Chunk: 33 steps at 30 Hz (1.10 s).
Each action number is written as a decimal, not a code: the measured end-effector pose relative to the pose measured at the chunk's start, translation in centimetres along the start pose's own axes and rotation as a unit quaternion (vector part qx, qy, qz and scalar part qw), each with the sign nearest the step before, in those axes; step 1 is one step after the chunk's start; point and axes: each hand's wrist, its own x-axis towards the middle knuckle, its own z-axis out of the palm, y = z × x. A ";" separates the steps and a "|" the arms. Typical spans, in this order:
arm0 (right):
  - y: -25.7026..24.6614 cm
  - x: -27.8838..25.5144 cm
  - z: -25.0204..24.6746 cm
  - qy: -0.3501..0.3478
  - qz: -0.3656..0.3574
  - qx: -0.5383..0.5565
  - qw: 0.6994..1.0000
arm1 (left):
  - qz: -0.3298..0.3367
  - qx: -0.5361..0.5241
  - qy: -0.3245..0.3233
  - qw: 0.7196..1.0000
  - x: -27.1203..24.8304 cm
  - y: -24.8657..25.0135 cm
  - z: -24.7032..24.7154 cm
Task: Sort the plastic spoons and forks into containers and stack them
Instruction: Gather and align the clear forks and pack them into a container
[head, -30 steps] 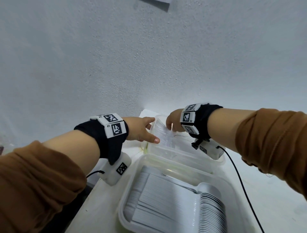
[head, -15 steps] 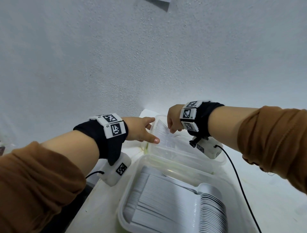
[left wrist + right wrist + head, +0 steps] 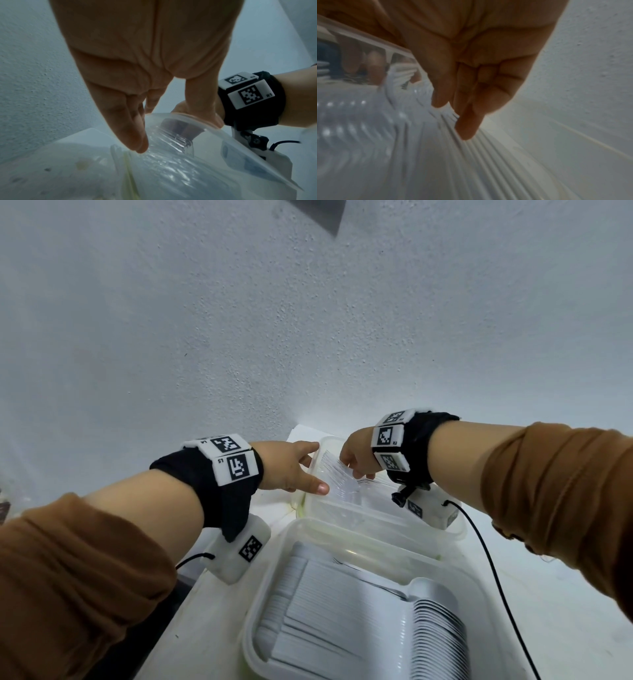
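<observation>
Two clear plastic containers sit on the white table. The near container [image 3: 346,530] holds rows of stacked white spoons [image 3: 438,631]. In the far container [image 3: 376,510] lies a stack of plastic forks [image 3: 337,474]. My left hand [image 3: 310,467] grips this container's left wall [image 3: 171,175], thumb over the rim, fingers [image 3: 135,142] outside. My right hand [image 3: 354,469] reaches inside it, fingers curled. In the right wrist view the thumb and fingers [image 3: 467,132] pinch the handle ends of the fork stack [image 3: 436,162].
A textured white wall [image 3: 308,320] rises directly behind the table. Black cables [image 3: 493,559] run from the wrist cameras across the tabletop. The table's left edge [image 3: 191,587] drops to a dark area near my left forearm.
My right hand has shifted slightly on the fork stack inside the far container. The left hand keeps its hold on the container wall.
</observation>
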 end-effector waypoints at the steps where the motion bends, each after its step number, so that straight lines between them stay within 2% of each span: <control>1: 0.0 0.0 -0.1 -0.001 0.002 0.012 1.000 | 0.000 0.001 0.000 1.000 0.0 0.0 0.0; 5: 0.5 -0.2 -1.2 0.006 0.021 0.061 0.998 | -0.004 -0.003 0.002 1.000 -0.2 0.3 -0.1; 11: 1.8 -0.4 -1.0 -0.034 0.044 0.053 0.997 | -0.004 -0.002 0.003 1.000 -0.4 0.3 0.0; 15: 1.4 -0.1 -0.1 -0.033 0.053 0.030 0.998 | -0.005 0.005 0.007 1.000 -0.6 0.6 -0.1; 19: 0.5 -0.5 -0.4 -0.017 0.045 -0.024 0.999 | -0.004 0.008 0.008 1.000 -0.9 0.7 -0.1; 25: 1.0 -0.8 -0.4 0.000 0.032 0.013 0.999 | -0.008 0.004 0.008 1.000 -0.9 0.7 0.0; 30: 0.5 -0.5 -0.3 -0.006 0.018 -0.067 0.998 | -0.011 0.009 0.010 1.000 -1.0 0.9 0.0; 33: 0.2 -0.5 -0.3 -0.003 0.018 -0.041 0.999 | -0.013 0.011 0.011 1.000 -1.1 1.0 0.0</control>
